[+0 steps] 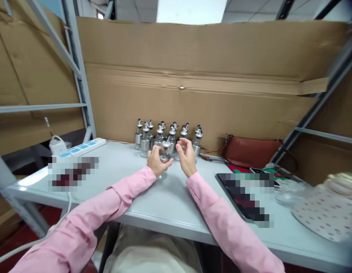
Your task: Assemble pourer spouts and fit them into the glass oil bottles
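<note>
My left hand (157,162) is wrapped round a glass oil bottle (165,154) near the middle of the table. The bottle has a pourer top, and its clear base shows below my fingers. Just to the right, my right hand (188,157) is raised with bent fingers and the thumb apart, holding nothing that I can see. Behind both hands stand several similar oil bottles (145,143) with steel sleeves and black-tipped pourers. My hands partly hide some of them.
A white power strip (83,147) lies at the left, its cable crossing the front edge. To the right are a brown leather bag (251,151), a dark tablet (235,195) partly blurred out, and a spotted white cloth item (323,210). Cardboard (193,53) walls the back.
</note>
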`<action>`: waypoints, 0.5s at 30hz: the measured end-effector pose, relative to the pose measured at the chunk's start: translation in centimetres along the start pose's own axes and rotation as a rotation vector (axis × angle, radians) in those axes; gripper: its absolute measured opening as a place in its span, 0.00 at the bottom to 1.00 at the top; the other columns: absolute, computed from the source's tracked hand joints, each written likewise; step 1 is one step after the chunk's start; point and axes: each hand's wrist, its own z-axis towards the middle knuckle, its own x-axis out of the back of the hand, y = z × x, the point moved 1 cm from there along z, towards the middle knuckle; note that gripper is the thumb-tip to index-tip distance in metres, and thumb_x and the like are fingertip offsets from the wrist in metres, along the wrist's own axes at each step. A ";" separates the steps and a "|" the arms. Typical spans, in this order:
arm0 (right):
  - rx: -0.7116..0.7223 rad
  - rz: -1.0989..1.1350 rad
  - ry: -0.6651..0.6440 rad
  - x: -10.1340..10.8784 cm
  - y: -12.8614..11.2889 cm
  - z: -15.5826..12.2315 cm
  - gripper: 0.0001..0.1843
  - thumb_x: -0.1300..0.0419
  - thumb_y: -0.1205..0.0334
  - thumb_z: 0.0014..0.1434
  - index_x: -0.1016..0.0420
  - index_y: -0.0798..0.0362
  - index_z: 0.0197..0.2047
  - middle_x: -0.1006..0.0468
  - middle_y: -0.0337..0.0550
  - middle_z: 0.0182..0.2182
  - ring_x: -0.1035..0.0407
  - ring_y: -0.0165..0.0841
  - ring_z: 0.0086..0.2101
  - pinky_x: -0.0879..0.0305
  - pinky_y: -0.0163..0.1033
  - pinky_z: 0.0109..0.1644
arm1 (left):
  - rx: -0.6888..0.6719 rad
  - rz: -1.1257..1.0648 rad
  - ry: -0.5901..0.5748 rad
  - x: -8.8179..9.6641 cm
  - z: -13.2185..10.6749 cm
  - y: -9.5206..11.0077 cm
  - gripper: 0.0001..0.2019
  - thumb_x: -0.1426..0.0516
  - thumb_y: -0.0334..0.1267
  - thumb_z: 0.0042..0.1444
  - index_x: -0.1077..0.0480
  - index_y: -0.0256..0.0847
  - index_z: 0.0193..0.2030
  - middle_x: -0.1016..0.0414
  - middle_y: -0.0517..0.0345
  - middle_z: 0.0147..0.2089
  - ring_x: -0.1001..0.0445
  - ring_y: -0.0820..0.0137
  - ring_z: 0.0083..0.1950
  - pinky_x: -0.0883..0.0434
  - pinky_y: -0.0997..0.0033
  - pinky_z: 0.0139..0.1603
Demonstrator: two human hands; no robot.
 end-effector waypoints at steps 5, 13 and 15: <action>-0.065 0.084 -0.073 -0.8 -2.3 -0.7 0.13 0.49 0.55 0.55 0.32 0.55 0.38 0.27 0.44 0.33 0.32 0.33 0.35 0.36 0.40 0.42 | -0.085 -0.012 0.024 -0.4 -1.9 1.7 0.28 0.37 0.44 0.34 0.44 0.38 0.40 0.37 0.51 0.41 0.35 0.60 0.45 0.39 0.61 0.41; -0.055 0.250 -0.144 -0.6 -4.0 -1.5 0.14 0.47 0.60 0.54 0.32 0.54 0.43 0.26 0.46 0.39 0.30 0.34 0.38 0.35 0.41 0.44 | -0.154 -0.418 0.083 -1.1 -2.5 1.6 0.29 0.37 0.38 0.36 0.47 0.38 0.44 0.45 0.46 0.49 0.39 0.59 0.53 0.37 0.59 0.50; -0.066 0.222 -0.171 -1.0 -4.0 -1.6 0.15 0.46 0.57 0.54 0.32 0.53 0.44 0.26 0.45 0.38 0.31 0.35 0.38 0.35 0.42 0.44 | -0.109 -0.517 0.044 -1.2 -2.5 1.6 0.31 0.37 0.37 0.37 0.48 0.38 0.46 0.45 0.45 0.52 0.39 0.60 0.55 0.37 0.60 0.51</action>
